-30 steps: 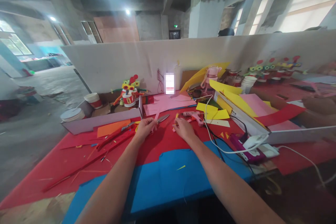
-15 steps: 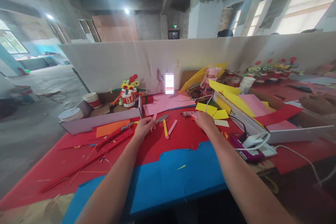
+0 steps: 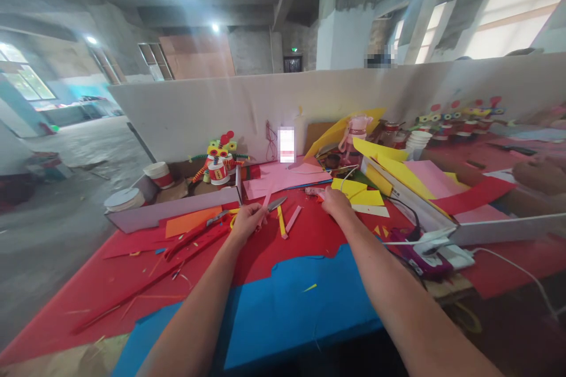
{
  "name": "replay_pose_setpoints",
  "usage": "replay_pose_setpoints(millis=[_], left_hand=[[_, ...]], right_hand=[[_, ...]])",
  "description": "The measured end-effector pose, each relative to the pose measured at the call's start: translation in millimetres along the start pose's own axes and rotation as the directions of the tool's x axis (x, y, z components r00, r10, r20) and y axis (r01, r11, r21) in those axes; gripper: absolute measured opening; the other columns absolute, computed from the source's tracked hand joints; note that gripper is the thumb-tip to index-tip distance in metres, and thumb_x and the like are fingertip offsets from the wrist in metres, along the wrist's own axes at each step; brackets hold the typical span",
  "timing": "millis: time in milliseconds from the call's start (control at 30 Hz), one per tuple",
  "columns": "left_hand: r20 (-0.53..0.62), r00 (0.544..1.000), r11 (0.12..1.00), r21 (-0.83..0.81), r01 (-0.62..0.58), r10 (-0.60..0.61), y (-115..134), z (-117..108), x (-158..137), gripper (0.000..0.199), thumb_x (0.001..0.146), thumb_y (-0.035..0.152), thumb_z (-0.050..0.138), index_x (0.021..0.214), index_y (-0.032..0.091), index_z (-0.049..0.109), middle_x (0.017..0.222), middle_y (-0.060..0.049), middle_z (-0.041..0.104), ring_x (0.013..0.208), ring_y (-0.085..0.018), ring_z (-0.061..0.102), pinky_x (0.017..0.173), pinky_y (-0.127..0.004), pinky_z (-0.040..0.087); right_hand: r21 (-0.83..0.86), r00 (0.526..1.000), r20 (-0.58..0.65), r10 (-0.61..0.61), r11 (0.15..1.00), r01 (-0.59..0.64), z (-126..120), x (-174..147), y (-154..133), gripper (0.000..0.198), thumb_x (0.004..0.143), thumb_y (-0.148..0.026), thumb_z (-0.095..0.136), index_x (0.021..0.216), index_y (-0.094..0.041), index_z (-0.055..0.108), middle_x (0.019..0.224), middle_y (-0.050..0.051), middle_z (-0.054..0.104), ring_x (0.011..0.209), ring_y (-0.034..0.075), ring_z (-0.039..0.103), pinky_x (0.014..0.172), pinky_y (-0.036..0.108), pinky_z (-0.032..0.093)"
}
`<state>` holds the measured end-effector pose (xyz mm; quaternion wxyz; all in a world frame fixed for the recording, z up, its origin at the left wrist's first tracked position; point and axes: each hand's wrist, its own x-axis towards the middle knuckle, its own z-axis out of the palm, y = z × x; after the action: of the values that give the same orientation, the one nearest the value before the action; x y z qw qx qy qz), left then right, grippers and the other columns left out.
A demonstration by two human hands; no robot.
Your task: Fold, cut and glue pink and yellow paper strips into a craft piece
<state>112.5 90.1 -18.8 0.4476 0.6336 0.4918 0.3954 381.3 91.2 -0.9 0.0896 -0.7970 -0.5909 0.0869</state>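
My left hand (image 3: 247,221) is closed on a narrow pink paper strip (image 3: 267,195), which sticks up past the fingertips. Scissors lie at that hand, their blade (image 3: 278,204) pointing away to the right and partly hidden by the fingers. Just right of them, a yellow strip (image 3: 282,221) and a short pink strip (image 3: 293,220) meet at their near ends in a V. My right hand (image 3: 337,202) is wrapped round a hot glue gun (image 3: 314,191), its nozzle facing left above the red table surface. The palm covers most of its handle.
Blue sheets (image 3: 305,300) cover the near edge. Paper-cup robot figures (image 3: 219,168) stand in a box at left. A box of coloured paper (image 3: 424,174) and a purple power strip (image 3: 424,256) with white cords lie at right. Pink sheets (image 3: 292,177) lie behind the hands.
My right hand has moved slightly left with the glue gun. The left hand keeps its hold on the pink strip, which shows a little more. The camera view has shifted slightly.
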Motion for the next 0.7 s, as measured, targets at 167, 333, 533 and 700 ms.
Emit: replay_pose_setpoints(millis=[167,333,533,700], left_hand=[[0.018,1.000,0.998,-0.057,-0.007,0.008,0,0,0,0.038,0.077,0.053,0.061,0.069,0.016,0.058,0.050,0.002,0.056,0.037,-0.006,0.041,0.037,-0.017,0.027],[0.056,0.998,0.983,-0.182,0.000,0.010,6,2,-4,0.036,0.075,0.052,0.064,0.076,0.017,0.056,0.055,0.001,0.061,0.041,-0.007,0.047,0.039,-0.017,0.031],[0.178,0.984,0.984,-0.177,0.018,0.014,8,11,-7,0.042,0.076,0.055,0.066,0.065,0.017,0.050,0.054,-0.001,0.063,0.043,-0.009,0.051,0.043,-0.019,0.037],[0.263,0.965,0.991,-0.133,0.015,0.020,12,15,-10,0.042,0.077,0.056,0.065,0.067,0.016,0.057,0.054,-0.002,0.064,0.043,-0.009,0.051,0.046,-0.021,0.038]], right_hand=[[0.070,0.977,-0.187,-0.099,0.991,0.114,-3,-16,-19,0.037,0.086,-0.029,0.061,0.120,-0.015,0.058,0.115,0.020,0.066,0.104,0.029,0.065,0.080,0.033,0.048],[0.597,0.888,-0.288,-0.359,0.658,0.459,38,-31,-66,0.027,0.094,-0.036,0.044,0.088,-0.020,0.065,0.083,0.006,0.071,0.076,0.018,0.066,0.067,0.025,0.047],[0.942,0.872,-0.201,-0.447,0.157,0.297,82,-40,-84,0.043,0.086,-0.062,0.047,0.089,-0.022,0.062,0.056,-0.005,0.054,0.040,0.011,0.048,0.042,0.022,0.039],[0.954,0.859,-0.226,-0.458,0.075,0.291,71,-41,-79,0.037,0.081,-0.058,0.056,0.078,-0.021,0.062,0.055,-0.004,0.056,0.043,0.011,0.050,0.042,0.022,0.040]])
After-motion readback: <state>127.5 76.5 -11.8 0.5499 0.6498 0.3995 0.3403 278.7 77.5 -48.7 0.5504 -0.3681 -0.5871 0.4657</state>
